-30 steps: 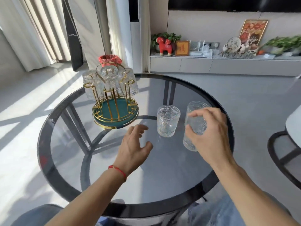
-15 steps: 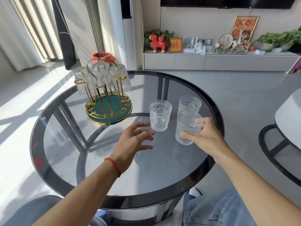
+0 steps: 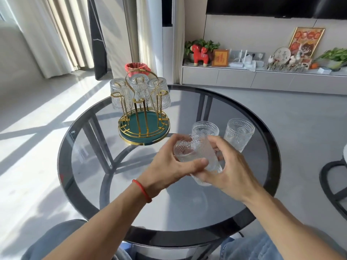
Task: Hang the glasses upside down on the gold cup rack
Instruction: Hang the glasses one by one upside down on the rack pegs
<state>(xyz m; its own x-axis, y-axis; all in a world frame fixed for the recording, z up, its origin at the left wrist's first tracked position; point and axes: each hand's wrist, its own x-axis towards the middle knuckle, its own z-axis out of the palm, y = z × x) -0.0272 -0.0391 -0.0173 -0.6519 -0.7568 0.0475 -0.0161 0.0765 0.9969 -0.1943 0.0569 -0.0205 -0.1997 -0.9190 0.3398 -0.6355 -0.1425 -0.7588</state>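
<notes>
living room, wall television [image 3: 262, 6], curtains [image 3: 62, 34]

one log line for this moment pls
stage: glass in hand, not yet hung | left hand: grips held glass | right hand: grips it too | gold cup rack: three hung | table: two upright

Sunlight falls in bright bands across the pale grey floor [image 3: 37, 113] from the left, where cream curtains [image 3: 62, 36] hang full length. A round table [image 3: 270, 152] with a smoky glass top and black rim fills the middle. Behind it, a low grey cabinet [image 3: 244, 79] runs along the beige wall, carrying a red toy horse [image 3: 200, 53], green plants [image 3: 336, 54], a framed picture [image 3: 306, 41] and small ornaments too blurred to tell apart. A dark screen [image 3: 272, 5], probably a television, hangs above. A dark chair frame [image 3: 334, 182] shows at the right edge.
</notes>
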